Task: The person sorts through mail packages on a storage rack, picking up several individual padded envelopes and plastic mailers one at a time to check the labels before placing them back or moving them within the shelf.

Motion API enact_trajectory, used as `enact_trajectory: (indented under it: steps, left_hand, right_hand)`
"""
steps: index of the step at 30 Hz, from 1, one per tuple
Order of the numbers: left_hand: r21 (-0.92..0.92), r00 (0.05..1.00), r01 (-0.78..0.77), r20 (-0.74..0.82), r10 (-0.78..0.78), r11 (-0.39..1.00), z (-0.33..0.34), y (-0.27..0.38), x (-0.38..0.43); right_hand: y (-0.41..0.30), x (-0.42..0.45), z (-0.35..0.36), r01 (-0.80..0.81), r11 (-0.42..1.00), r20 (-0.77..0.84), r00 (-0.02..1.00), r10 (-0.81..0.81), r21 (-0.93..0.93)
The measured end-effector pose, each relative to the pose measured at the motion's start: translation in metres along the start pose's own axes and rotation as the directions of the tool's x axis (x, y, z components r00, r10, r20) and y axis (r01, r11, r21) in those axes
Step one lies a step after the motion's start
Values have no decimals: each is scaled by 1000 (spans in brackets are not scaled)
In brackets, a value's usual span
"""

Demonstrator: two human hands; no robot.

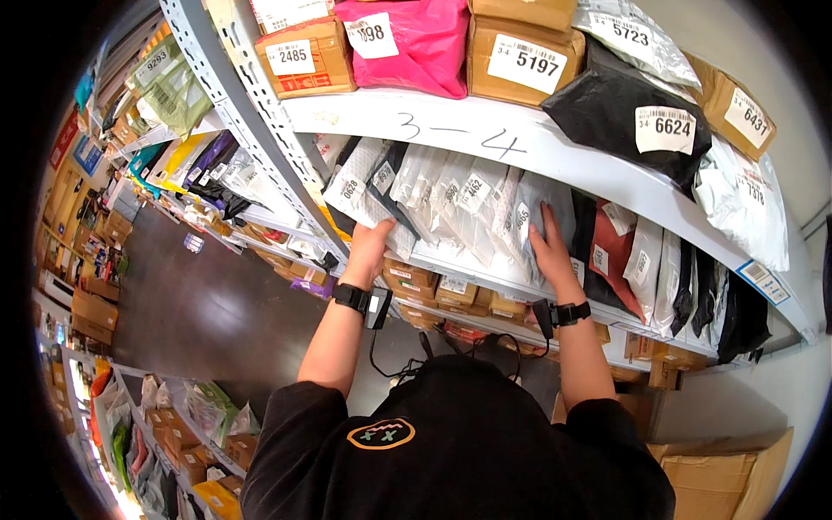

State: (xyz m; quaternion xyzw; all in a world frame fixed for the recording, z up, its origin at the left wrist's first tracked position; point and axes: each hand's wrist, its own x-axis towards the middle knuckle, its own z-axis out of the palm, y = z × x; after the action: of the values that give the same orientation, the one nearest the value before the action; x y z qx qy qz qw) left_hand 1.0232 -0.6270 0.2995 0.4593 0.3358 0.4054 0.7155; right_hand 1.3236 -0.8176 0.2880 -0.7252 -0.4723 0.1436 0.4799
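On the middle shelf (429,257), soft parcels stand packed on edge in a row. My left hand (370,250) grips the front end of a white padded mailer (354,185), thumb on its face and the other fingers mostly hidden. Directly right of that mailer is a dark grey bag (390,169). Between my hands lean several clear-wrapped white parcels (455,195). My right hand (554,250) lies with fingers apart against a grey plastic parcel (556,192), touching its front. A red-brown bag (611,253) stands farther right. Most parcels bear numbered labels.
Above, the upper shelf's white lip (364,117) carries cartons (520,39), a pink bag (416,65) and a black bag (624,110). A perforated metal upright (260,123) stands left. Cartons (413,279) fill the shelf below. Cables (390,374) hang from both wrist devices.
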Motion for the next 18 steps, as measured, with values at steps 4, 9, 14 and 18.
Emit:
enact_trajectory:
  steps: [4, 9, 14, 18]
  left_hand:
    - [61, 999, -9, 52, 5, 998, 3, 3, -1]
    - [56, 1000, -2, 28, 0, 998, 4, 4, -1]
    - [-53, 988, -134, -85, 129, 990, 6, 14, 2]
    - [50, 982, -173, -68, 176, 984, -2, 12, 9]
  right_hand:
    - [-5, -4, 0, -38, 999, 14, 999, 38, 33]
    - [7, 0, 2, 1, 1000, -18, 1000, -1, -6]
    - [13, -1, 2, -9, 999, 2, 1000, 9, -41]
    - [10, -2, 1, 2, 999, 1, 1000, -2, -41]
